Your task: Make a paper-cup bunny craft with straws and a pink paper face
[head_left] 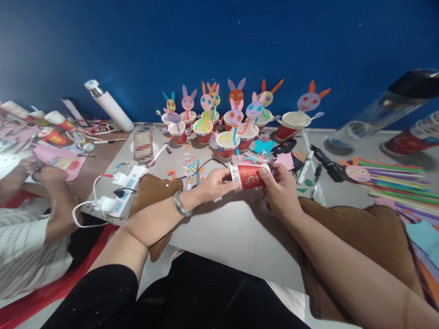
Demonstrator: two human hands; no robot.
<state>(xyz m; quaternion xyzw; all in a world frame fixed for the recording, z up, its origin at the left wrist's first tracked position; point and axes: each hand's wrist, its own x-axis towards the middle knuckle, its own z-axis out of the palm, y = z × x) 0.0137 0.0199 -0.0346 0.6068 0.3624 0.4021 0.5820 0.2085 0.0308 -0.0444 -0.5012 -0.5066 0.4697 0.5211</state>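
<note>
Between my two hands a red paper cup point(249, 177) lies on its side, held a little above the table. My left hand point(221, 184) grips its white, patterned rim, thumb below and fingers behind. My right hand point(281, 189) is closed round the base end, with the thumb on the cup's side. Some fingers are hidden behind the cup. Past it stand several paper cups with rabbit heads on straws, such as one with a pink head point(206, 102) and one with a lilac head point(308, 101).
Paper scraps point(188, 169) litter the table left of the cup. A power strip point(127, 196) with cables sits at left, near a co-worker's hands point(51, 176). Coloured straws point(398, 176), black pens point(327, 164), a clear bottle point(373, 114) and a brown cushion point(356, 237) are at right.
</note>
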